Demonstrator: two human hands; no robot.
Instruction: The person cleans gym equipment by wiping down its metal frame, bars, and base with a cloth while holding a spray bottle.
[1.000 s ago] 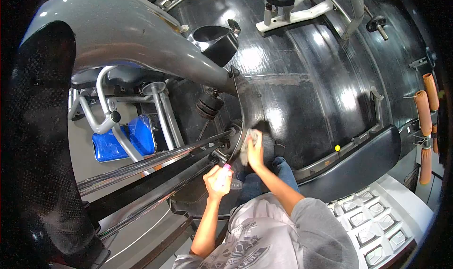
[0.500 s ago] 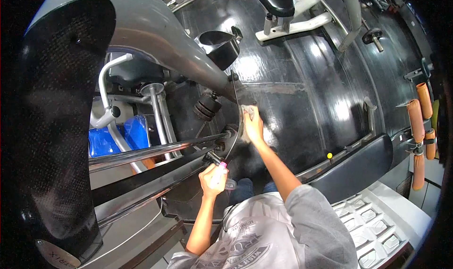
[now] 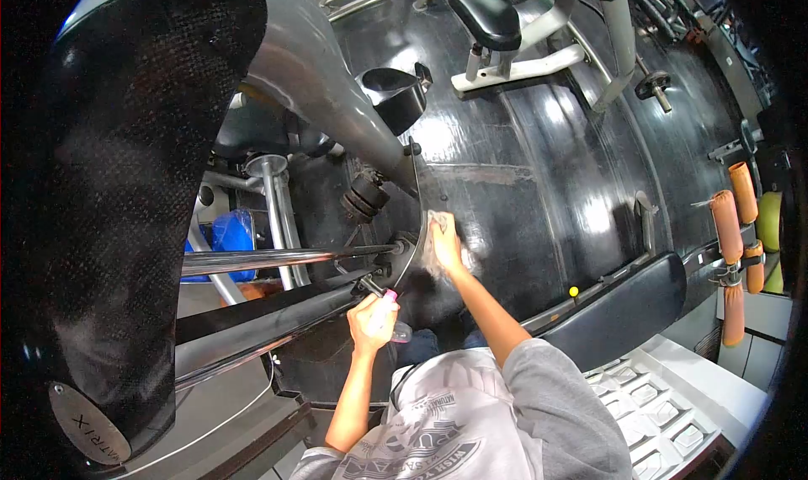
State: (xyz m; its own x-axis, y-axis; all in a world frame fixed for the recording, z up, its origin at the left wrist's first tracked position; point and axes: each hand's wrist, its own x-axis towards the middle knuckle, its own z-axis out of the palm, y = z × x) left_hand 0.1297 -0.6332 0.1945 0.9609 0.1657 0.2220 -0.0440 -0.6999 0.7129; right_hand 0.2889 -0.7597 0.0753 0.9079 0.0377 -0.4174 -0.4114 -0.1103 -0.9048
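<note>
My left hand [image 3: 370, 324] is closed around a small spray bottle [image 3: 402, 333] with a pink top, and its clear body shows beside my fingers. My right hand [image 3: 447, 242] grips a greyish cloth [image 3: 433, 259] and presses it against the thin curved panel [image 3: 421, 195] of the exercise machine. Part of the cloth hangs below my fingers. Just beyond my left hand are the lower end of the panel and the metal rods [image 3: 290, 261] of the machine.
The machine's grey tubular frame [image 3: 316, 72] and a large black textured pad [image 3: 160, 135] fill the left side. A black bench pad [image 3: 610, 316] lies to the right. Farther off stand a seat [image 3: 488, 17] and brown padded rollers [image 3: 727, 223]. Black matting [image 3: 547, 210] covers the floor.
My right hand with the cloth has moved a little lower along the panel. My left hand keeps its hold on the spray bottle. The camera view has shifted slightly.
</note>
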